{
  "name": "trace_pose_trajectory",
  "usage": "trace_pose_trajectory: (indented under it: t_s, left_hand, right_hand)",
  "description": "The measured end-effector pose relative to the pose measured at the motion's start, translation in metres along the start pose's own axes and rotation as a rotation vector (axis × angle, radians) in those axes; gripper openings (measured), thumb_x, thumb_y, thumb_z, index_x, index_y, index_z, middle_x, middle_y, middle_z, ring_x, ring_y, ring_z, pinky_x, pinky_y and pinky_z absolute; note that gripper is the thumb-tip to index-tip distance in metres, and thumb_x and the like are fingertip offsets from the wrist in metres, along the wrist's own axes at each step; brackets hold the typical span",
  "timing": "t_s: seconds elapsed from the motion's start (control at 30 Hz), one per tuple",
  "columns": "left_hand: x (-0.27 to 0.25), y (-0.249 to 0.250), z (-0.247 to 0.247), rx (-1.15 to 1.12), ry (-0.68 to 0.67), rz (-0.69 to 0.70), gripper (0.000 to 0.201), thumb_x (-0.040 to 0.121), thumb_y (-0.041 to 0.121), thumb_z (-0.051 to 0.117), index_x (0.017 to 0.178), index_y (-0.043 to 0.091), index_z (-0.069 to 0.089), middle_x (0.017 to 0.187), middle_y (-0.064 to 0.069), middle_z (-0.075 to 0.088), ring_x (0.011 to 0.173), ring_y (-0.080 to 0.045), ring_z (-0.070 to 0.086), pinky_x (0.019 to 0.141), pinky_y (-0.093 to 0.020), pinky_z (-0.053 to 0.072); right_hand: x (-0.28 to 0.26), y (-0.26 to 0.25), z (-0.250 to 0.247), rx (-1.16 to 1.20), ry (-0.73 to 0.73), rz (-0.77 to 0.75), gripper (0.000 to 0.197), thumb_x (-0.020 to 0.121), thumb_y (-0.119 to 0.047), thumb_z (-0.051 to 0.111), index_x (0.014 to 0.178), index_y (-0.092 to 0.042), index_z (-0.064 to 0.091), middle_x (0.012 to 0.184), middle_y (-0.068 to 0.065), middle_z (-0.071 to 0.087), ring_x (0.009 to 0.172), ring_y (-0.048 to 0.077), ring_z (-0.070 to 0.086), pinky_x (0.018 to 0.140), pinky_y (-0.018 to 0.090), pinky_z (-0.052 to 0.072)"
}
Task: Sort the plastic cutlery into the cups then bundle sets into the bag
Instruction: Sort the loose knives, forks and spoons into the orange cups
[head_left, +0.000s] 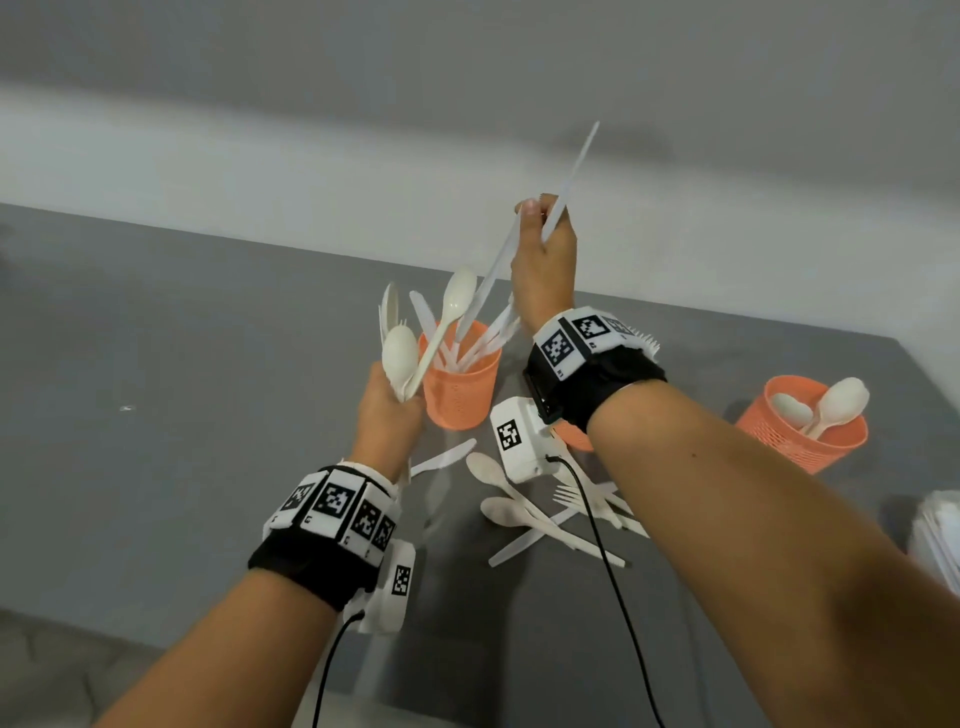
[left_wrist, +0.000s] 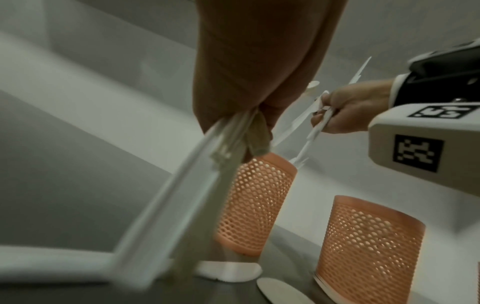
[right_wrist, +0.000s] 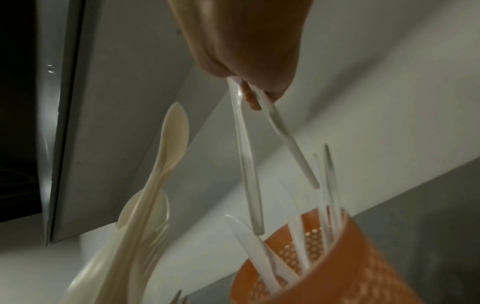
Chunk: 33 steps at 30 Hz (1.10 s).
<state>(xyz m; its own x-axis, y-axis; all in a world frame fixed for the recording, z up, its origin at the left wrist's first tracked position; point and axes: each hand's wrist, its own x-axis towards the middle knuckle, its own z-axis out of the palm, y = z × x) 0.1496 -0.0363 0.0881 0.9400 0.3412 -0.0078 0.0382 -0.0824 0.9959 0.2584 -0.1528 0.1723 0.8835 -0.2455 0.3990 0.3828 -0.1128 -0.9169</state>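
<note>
Sorting partway: right hand (head_left: 543, 260) grasps two knives (head_left: 498, 260) over knife cup (head_left: 460, 384); left hand (head_left: 387, 415) clutches spoons (head_left: 400, 353); loose cutlery (head_left: 540, 514) remains; bagging unstarted.

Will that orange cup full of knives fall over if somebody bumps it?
Probably, yes. The orange cup looks tall, narrow and thin, with mesh walls, so likely light. The knives lean out well above its rim, which may make it top-heavy. A nudge would probably slide or tip it.
</note>
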Motion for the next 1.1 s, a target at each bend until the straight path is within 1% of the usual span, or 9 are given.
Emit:
trace_pose_trajectory:
  t_s: [0.23,0.37,0.5,0.6,0.7,0.77,0.83,0.97,1.1]
  left_hand:
    - [0.007,-0.008,0.000,0.037,-0.050,-0.072,0.032,0.086,-0.005,0.042,0.117,0.002,0.043,0.076,-0.003,0.047,0.058,-0.016,0.044,0.048,-0.026,0.038]
    - [0.007,-0.009,0.003,0.040,-0.094,-0.069,0.037,0.086,-0.007,0.042,0.122,0.001,0.041,0.076,-0.006,0.047,0.055,-0.017,0.044,0.045,-0.025,0.040]
    - [0.006,-0.008,0.008,0.006,-0.114,-0.071,0.040,0.084,-0.008,0.042,0.123,0.003,0.042,0.075,-0.006,0.048,0.054,-0.017,0.042,0.045,-0.026,0.038]
    - [0.006,-0.006,0.012,-0.013,-0.131,-0.070,0.033,0.086,-0.006,0.044,0.118,0.005,0.044,0.072,-0.006,0.047,0.053,-0.016,0.042,0.045,-0.026,0.038]
    - [0.001,-0.002,0.019,-0.055,-0.175,-0.057,0.031,0.085,-0.007,0.044,0.112,0.009,0.045,0.072,-0.007,0.047,0.053,-0.016,0.042,0.043,-0.025,0.038]
    - [0.000,-0.001,0.019,-0.094,-0.224,-0.054,0.030,0.085,-0.007,0.045,0.112,0.006,0.045,0.072,-0.009,0.046,0.052,-0.016,0.041,0.043,-0.025,0.037]
    - [-0.006,0.004,0.027,-0.098,-0.291,-0.047,0.039,0.086,-0.006,0.046,0.124,0.004,0.041,0.074,-0.008,0.047,0.050,-0.014,0.041,0.044,-0.025,0.036]
    - [-0.008,0.011,0.037,-0.036,-0.336,0.043,0.055,0.086,-0.008,0.047,0.134,0.016,0.038,0.081,-0.001,0.055,0.058,-0.005,0.051,0.051,-0.017,0.042]
    - [-0.010,0.012,0.046,-0.040,-0.365,0.059,0.065,0.080,-0.006,0.061,0.134,0.017,0.034,0.094,0.001,0.057,0.086,-0.014,0.058,0.079,-0.031,0.052]
  right_hand:
    - [-0.010,0.036,0.015,0.021,-0.098,0.150,0.016,0.098,-0.024,0.040,0.094,-0.012,0.050,0.073,-0.005,0.051,0.069,0.013,0.050,0.075,0.037,0.044]
    - [-0.013,0.050,0.012,-0.103,-0.264,0.212,0.012,0.097,-0.024,0.043,0.093,-0.016,0.051,0.093,0.011,0.059,0.089,0.026,0.057,0.088,0.041,0.048]
    - [-0.010,0.046,0.003,-0.166,-0.369,0.215,0.031,0.092,-0.019,0.053,0.122,-0.011,0.048,0.115,0.014,0.056,0.102,0.020,0.053,0.095,0.035,0.045]
    - [-0.011,0.034,-0.004,-0.159,-0.304,0.152,0.036,0.093,-0.020,0.052,0.127,-0.011,0.045,0.116,0.008,0.050,0.103,0.013,0.049,0.092,0.022,0.042]
    - [-0.019,0.013,-0.023,-0.109,-0.081,-0.017,0.024,0.092,-0.008,0.046,0.116,-0.008,0.053,0.105,0.003,0.050,0.086,0.005,0.048,0.077,0.005,0.041]
    - [-0.030,0.002,-0.033,-0.048,-0.032,-0.054,0.017,0.092,-0.007,0.047,0.105,-0.009,0.056,0.093,-0.001,0.052,0.078,0.004,0.047,0.073,0.009,0.041]
    - [-0.049,-0.007,-0.047,0.004,-0.143,0.031,0.014,0.092,-0.019,0.054,0.104,-0.013,0.056,0.088,-0.005,0.054,0.079,0.009,0.051,0.074,0.019,0.045]
    - [-0.076,-0.008,-0.040,0.047,-0.437,0.285,0.047,0.083,-0.035,0.065,0.122,-0.021,0.042,0.105,0.001,0.058,0.099,0.013,0.062,0.085,0.023,0.051]
    - [-0.076,-0.009,-0.045,0.006,-0.328,0.303,0.018,0.096,-0.021,0.046,0.111,-0.014,0.052,0.097,-0.001,0.060,0.088,0.010,0.059,0.071,0.008,0.047]
